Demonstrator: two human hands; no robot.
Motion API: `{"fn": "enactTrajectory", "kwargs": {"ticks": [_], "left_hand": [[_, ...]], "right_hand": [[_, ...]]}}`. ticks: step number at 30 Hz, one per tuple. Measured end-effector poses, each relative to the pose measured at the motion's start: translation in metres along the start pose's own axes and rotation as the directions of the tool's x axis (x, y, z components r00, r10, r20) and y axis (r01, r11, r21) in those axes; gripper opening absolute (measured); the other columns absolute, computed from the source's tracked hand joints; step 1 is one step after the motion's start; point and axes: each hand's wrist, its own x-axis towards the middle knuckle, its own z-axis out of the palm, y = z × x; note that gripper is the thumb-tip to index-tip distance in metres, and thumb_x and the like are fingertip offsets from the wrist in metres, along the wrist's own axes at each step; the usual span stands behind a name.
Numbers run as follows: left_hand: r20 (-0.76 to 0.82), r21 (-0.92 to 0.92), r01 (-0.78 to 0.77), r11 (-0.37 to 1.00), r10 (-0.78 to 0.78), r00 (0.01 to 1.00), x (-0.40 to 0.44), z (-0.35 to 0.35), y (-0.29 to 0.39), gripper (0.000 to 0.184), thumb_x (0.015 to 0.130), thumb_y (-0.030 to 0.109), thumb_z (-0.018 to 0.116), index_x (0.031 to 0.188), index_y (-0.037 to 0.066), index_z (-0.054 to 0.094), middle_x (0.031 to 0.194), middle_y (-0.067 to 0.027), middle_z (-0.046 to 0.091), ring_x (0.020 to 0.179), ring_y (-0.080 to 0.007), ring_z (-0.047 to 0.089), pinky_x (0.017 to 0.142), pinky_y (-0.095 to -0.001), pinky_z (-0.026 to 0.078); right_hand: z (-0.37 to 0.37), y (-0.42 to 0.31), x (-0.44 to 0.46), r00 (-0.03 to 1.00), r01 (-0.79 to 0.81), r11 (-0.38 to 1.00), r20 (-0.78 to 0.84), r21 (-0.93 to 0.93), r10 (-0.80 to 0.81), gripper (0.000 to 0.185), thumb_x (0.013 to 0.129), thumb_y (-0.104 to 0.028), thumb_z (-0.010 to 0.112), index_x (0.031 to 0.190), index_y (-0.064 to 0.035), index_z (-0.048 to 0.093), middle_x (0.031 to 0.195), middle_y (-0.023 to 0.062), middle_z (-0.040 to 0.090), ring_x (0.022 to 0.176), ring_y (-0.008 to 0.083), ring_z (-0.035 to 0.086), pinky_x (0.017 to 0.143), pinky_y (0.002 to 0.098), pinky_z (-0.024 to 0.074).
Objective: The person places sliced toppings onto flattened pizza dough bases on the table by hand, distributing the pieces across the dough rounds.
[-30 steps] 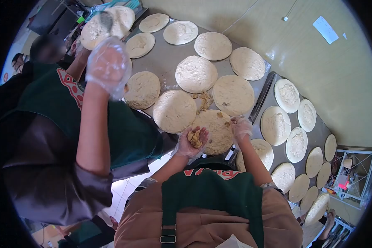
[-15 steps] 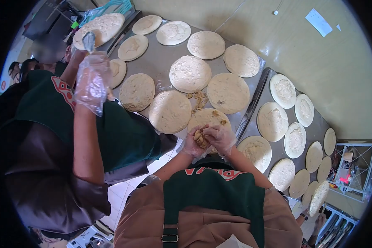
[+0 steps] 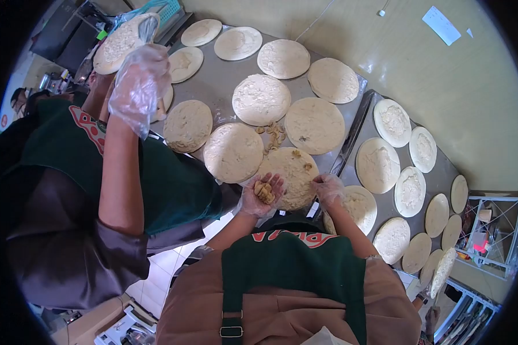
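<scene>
My gloved left hand is turned palm up, cupping a small heap of brownish sliced mushrooms. It hovers over the near left edge of a round pizza base. A few mushroom pieces lie on the upper part of that base. At its right rim is my gloved right hand, fingertips pinched together; what they hold, if anything, is too small to make out. Loose mushroom slices are scattered on the metal table just beyond the base.
Several white-coated pizza bases cover the metal table. More bases lie on a second table to the right. On my left a co-worker's gloved hand holds a spoon near a raised base.
My hands have parted: the left moved left and opened its palm under the mushrooms, the right moved right to the base's rim. The co-worker's hand and spoon moved up and right.
</scene>
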Motion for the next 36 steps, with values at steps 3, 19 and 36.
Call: {"fn": "enactTrajectory", "kwargs": {"ticks": [3, 19, 36], "left_hand": [[0.0, 0.025, -0.008, 1.0, 0.008, 1.0, 0.001, 0.004, -0.002, 0.032, 0.08, 0.029, 0.039, 0.098, 0.006, 0.051, 0.107, -0.0115, 0.049, 0.104, -0.0266, 0.044, 0.086, -0.0415, 0.037], [0.273, 0.008, 0.202, 0.979, -0.196, 0.942, 0.04, -0.009, 0.002, 0.034, 0.081, 0.035, 0.04, 0.096, 0.008, 0.052, 0.087, -0.0066, 0.057, 0.081, -0.0217, 0.055, 0.072, -0.0338, 0.046], [-0.204, 0.016, -0.093, 0.996, 0.094, 0.974, -0.002, -0.011, 0.014, 0.022, 0.079, 0.026, 0.042, 0.074, 0.007, 0.051, 0.083, -0.0096, 0.058, 0.078, -0.0237, 0.056, 0.072, -0.0395, 0.044]], "right_hand": [[0.002, 0.0, 0.006, 0.995, 0.079, 0.976, -0.038, -0.204, -0.088, 0.014, 0.066, -0.018, 0.056, 0.077, -0.0109, 0.063, 0.071, 0.0109, 0.058, 0.064, 0.0254, 0.056, 0.061, 0.0327, 0.0443], [-0.006, -0.102, -0.013, 0.76, 0.643, 0.757, 0.026, 0.112, -0.649, 0.013, 0.065, -0.015, 0.058, 0.076, -0.0097, 0.059, 0.072, 0.0094, 0.056, 0.067, 0.0277, 0.055, 0.061, 0.0344, 0.0436], [0.043, -0.023, 0.075, 0.984, 0.074, 0.804, 0.086, 0.591, -0.153, 0.02, 0.07, -0.015, 0.058, 0.084, -0.0013, 0.059, 0.068, 0.0073, 0.058, 0.059, 0.0101, 0.053, 0.054, 0.0224, 0.0422]]}}
